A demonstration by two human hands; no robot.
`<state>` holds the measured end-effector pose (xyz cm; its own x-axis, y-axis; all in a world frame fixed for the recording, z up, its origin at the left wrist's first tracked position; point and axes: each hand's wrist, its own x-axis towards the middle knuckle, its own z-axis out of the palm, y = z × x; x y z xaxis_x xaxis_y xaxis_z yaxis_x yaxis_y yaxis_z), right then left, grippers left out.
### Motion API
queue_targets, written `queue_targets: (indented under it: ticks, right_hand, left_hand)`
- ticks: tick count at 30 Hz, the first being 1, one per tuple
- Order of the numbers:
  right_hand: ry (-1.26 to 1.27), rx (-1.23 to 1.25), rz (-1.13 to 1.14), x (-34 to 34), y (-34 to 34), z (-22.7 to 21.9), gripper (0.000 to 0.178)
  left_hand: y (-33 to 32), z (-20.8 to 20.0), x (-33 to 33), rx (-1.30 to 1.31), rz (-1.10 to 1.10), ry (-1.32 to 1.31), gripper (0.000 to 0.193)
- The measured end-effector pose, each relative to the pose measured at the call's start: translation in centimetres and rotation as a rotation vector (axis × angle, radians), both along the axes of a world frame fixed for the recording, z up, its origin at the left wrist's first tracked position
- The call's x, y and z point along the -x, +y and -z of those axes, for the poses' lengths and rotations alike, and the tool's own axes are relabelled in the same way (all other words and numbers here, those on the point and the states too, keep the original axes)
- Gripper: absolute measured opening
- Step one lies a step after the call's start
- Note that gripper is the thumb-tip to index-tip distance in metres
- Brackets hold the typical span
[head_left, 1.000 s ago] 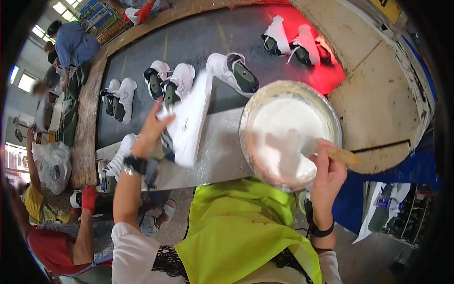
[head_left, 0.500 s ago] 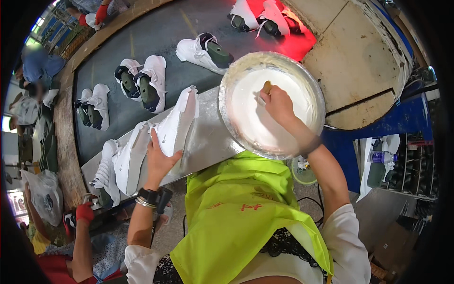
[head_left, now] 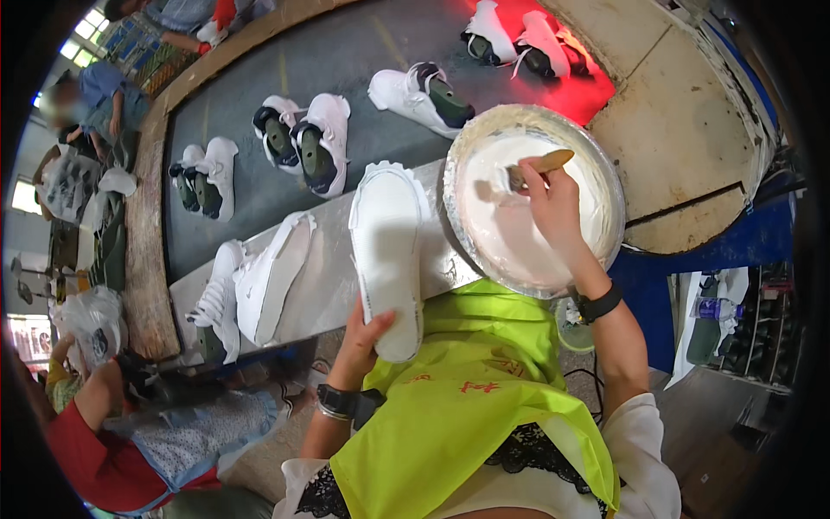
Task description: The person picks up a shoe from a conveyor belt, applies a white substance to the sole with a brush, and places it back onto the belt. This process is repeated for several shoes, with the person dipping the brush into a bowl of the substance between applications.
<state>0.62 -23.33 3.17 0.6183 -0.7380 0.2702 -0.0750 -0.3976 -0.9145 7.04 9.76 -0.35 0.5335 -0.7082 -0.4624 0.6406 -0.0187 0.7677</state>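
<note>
The left hand (head_left: 356,344) grips a white shoe upper (head_left: 386,246) by its near end, the right hand (head_left: 556,212) a wooden-handled brush (head_left: 547,162).

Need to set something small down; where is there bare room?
Free: the tan board right of the bowl, and the dark surface beyond the middle shoe pair. Narrower: the metal sheet between the lying white shoe and the held shoe. Crowded: the sheet's left end and the red-lit corner.

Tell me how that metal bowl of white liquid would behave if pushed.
The bowl would probably feel heavy, given its broad pool of white liquid. That liquid might slosh, since no lid covers it. The residue-coated inner wall may feel rough.
</note>
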Motion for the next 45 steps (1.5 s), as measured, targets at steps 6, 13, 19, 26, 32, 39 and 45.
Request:
queue_targets:
  ticks: [6,13,19,26,32,39,45]
  right_hand:
    - [-0.149,-0.326,-0.2,-5.0,7.9,-2.8,0.02]
    - [0.093,-0.449,-0.388,-6.7,11.7,-3.5,0.026]
    - [0.064,-0.097,-0.127,-11.3,7.0,-1.1,0.028]
    - [0.082,0.152,-0.082,-3.2,12.4,-2.6,0.025]
    - [0.108,-0.094,-0.151,-6.7,12.1,-3.6,0.027]
    - [0.127,-0.134,-0.195,-6.5,13.9,-3.1,0.033]
    - [0.049,-0.136,-0.15,-9.7,10.0,-1.7,0.029]
  left_hand:
    - [-0.4,-0.1,0.5,0.059,0.004,0.011,0.081]
    - [-0.4,0.8,1.1,0.073,-0.019,-0.118,0.087]
    - [-0.7,0.5,0.8,0.05,0.013,-0.201,0.098]
    - [-0.1,1.0,0.8,0.007,0.006,-0.297,0.097]
    - [-0.3,1.8,1.3,-0.064,0.004,-0.324,0.104]
    - [-0.4,1.9,1.4,-0.101,-0.015,-0.418,0.101]
    - [0.2,0.9,1.1,-0.056,0.011,-0.339,0.096]
